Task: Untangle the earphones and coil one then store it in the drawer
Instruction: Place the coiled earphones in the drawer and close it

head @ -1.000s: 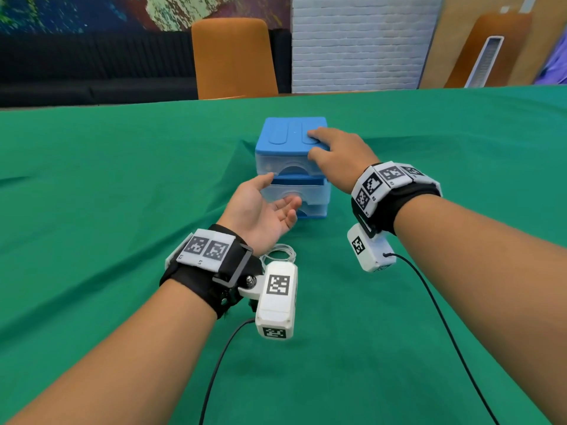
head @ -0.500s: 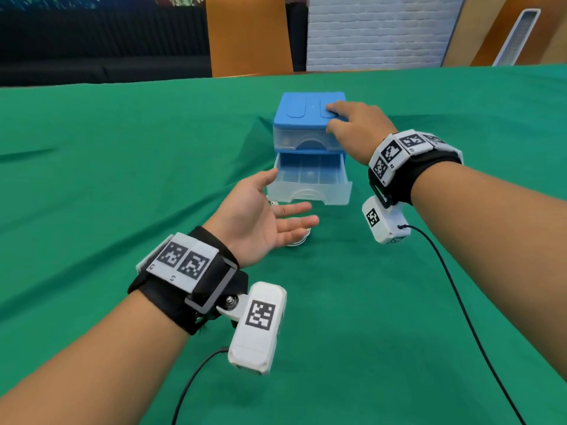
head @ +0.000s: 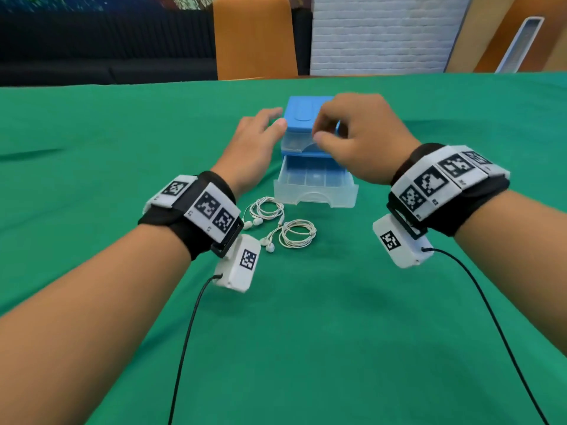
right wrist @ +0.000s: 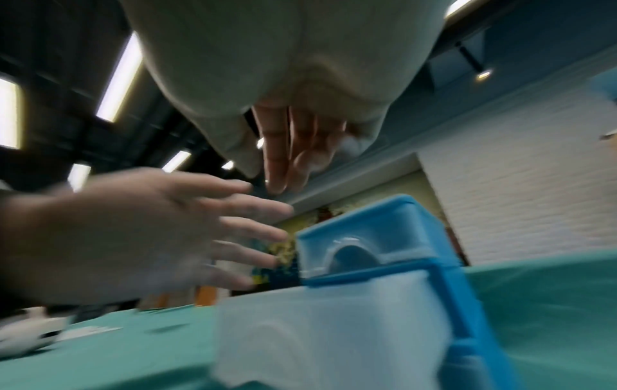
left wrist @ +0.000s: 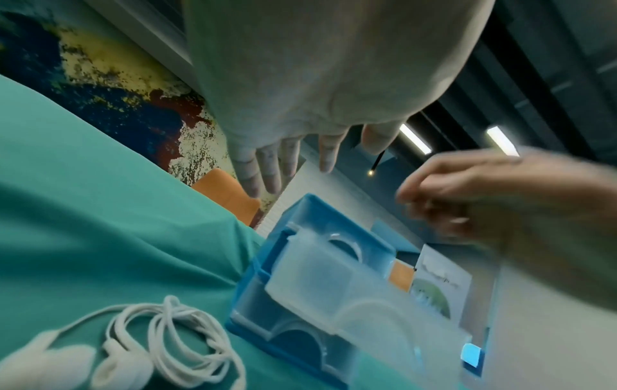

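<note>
A blue drawer unit (head: 306,118) stands on the green table, its clear lower drawer (head: 316,187) pulled out and empty. Two coils of white earphones (head: 267,208) (head: 297,233) lie side by side on the cloth just in front of the drawer's left corner. My left hand (head: 260,130) is flat with straight fingers at the unit's left side; contact is unclear. My right hand (head: 334,130) hovers over the unit's front with loosely curled fingers and holds nothing. The left wrist view shows one earphone coil (left wrist: 167,343) beside the open drawer (left wrist: 333,303).
The green cloth (head: 306,332) covers the whole table. An orange chair (head: 254,38) stands behind its far edge, and a dark sofa (head: 107,41) lies to the left. Black cables (head: 184,348) trail from both wrist cameras toward me.
The lower drawer slid out. My left hand turned palm down and moved from the drawer's front to the unit's left side, uncovering the earphones. My right hand lifted off the unit's top.
</note>
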A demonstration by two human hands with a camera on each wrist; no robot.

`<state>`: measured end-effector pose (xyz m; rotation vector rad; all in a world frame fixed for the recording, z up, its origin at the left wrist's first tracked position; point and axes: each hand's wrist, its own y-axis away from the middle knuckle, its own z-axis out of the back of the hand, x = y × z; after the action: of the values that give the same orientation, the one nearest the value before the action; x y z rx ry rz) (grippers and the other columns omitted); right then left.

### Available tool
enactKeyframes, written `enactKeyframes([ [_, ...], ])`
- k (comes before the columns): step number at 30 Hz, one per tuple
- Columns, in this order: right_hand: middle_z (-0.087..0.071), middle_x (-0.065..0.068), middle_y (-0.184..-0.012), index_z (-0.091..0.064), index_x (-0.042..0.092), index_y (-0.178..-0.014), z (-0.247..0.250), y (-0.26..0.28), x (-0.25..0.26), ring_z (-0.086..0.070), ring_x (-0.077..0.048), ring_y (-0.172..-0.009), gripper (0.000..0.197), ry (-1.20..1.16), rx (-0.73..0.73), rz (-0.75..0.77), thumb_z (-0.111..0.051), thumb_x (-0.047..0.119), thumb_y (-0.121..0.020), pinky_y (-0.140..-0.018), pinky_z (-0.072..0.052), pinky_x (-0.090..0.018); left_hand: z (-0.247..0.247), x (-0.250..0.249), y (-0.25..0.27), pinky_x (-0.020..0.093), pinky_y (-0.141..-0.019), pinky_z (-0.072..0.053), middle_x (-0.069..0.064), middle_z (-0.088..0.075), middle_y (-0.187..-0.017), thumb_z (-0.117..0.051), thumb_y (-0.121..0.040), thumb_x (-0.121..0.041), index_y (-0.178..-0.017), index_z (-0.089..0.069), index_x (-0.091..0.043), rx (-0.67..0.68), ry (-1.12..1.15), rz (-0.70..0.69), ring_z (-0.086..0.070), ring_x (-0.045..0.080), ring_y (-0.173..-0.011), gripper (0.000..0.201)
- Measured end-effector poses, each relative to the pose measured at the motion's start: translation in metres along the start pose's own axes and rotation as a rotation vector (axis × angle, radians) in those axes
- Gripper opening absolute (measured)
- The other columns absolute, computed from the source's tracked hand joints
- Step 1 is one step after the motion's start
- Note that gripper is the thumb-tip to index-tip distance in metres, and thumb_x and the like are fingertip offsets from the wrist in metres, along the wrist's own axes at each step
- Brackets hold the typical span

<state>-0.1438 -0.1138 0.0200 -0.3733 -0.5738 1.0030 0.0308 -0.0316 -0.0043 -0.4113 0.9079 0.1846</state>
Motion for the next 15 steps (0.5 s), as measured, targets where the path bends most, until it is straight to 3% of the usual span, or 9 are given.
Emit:
enactKeyframes([
  [3,-0.067,0.003,-0.066,-0.072,0.014,-0.077,0.0,0.019,0.028,-0.056,-0.016,-0.062,0.018,0.011,0.311,0.1,-0.063,0.026,-0.086,-0.065,-0.046,-0.032,-0.007,0.0,-0.006,0.032,-0.121,-0.019,0.006,-0.035,-0.159,-0.028,-0.111,-0.028,-0.152,-0.035,-0.013,0.108,-0.063,-0.037,-0.029,0.018,-0.147,0.045],
  [6,-0.074,0.005,-0.084,-0.077,0.021,-0.096,-0.015,0.035,0.038,-0.065,-0.017,-0.081,0.019,0.163,0.61,0.135,-0.066,0.035,-0.087,-0.078,-0.053,-0.032,-0.013,0.002,-0.009,0.039,-0.123,-0.02,-0.003,-0.029,-0.163,-0.024,-0.11,-0.036,-0.156,-0.03,-0.02,0.165,-0.029,0.021,-0.031,0.018,-0.147,0.049],
  [9,-0.071,-0.002,-0.105,-0.071,0.022,-0.114,-0.032,0.04,0.04,-0.064,-0.026,-0.097,0.035,0.301,0.711,0.113,-0.069,0.043,-0.086,-0.084,-0.055,-0.039,-0.015,0.006,-0.009,0.043,-0.121,-0.026,-0.008,-0.034,-0.16,-0.027,-0.107,-0.042,-0.155,-0.034,-0.027,0.132,-0.024,0.017,-0.038,0.018,-0.144,0.051],
  [11,-0.067,-0.005,-0.107,-0.07,0.022,-0.114,-0.042,0.039,0.041,-0.064,-0.03,-0.097,0.035,0.349,0.75,0.093,-0.072,0.042,-0.085,-0.081,-0.056,-0.038,-0.015,0.008,-0.011,0.045,-0.12,-0.028,-0.009,-0.035,-0.159,-0.025,-0.109,-0.039,-0.154,-0.034,-0.03,0.12,-0.028,0.033,-0.041,0.021,-0.141,0.048],
  [14,-0.06,-0.005,-0.085,-0.067,0.017,-0.088,-0.052,0.038,0.045,-0.061,-0.031,-0.08,0.015,0.404,0.769,0.098,-0.075,0.028,-0.083,-0.064,-0.048,-0.03,-0.015,0.009,-0.013,0.045,-0.119,-0.029,-0.009,-0.036,-0.159,-0.023,-0.109,-0.038,-0.154,-0.036,-0.03,0.114,-0.033,0.032,-0.043,0.021,-0.14,0.047],
  [15,-0.054,-0.004,-0.077,-0.06,0.015,-0.077,-0.055,0.039,0.045,-0.058,-0.03,-0.074,0.018,0.423,0.77,0.098,-0.074,0.024,-0.083,-0.061,-0.045,-0.029,-0.015,0.008,-0.013,0.045,-0.119,-0.03,-0.01,-0.037,-0.158,-0.023,-0.109,-0.038,-0.153,-0.037,-0.03,0.111,-0.034,0.033,-0.043,0.021,-0.14,0.047],
])
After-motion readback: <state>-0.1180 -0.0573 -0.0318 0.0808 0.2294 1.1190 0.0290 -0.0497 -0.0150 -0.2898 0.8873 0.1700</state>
